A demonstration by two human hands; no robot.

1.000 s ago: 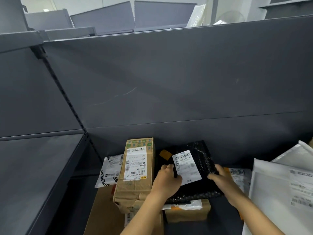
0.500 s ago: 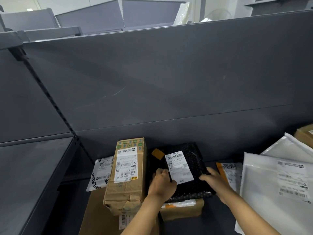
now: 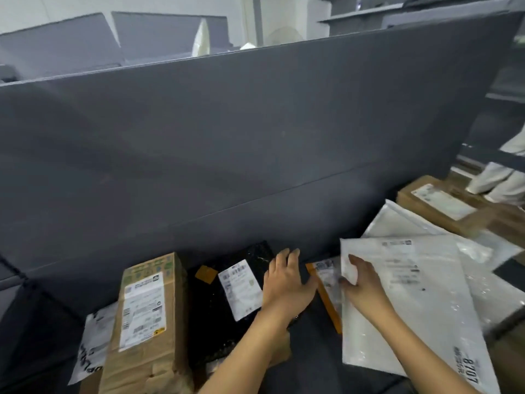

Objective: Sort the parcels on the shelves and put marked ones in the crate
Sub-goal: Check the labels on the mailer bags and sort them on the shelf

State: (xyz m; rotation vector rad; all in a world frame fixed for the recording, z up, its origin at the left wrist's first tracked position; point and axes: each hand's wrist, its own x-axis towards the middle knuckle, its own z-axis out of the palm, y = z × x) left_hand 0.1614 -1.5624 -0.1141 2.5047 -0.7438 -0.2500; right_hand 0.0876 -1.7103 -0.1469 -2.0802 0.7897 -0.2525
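Left hand (image 3: 287,282) flat and open on the black parcel (image 3: 227,302) beside the brown box (image 3: 147,317), right hand (image 3: 360,282) pinching the white mailer (image 3: 412,302) corner right of it; best lifted gently, label kept readable.

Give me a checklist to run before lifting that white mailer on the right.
1. Right hand on the white mailer: ok, fingers at its left edge.
2. Left hand free: not ok, it rests on the black parcel.
3. Mailer clear of neighbours: not ok, it overlaps the orange-edged envelope and another white bag.
4. Label readable: cannot tell, print is blurred.
5. Mark on the mailer: cannot tell; digits show near its lower corner.
6. Crate in view: not ok, none visible.
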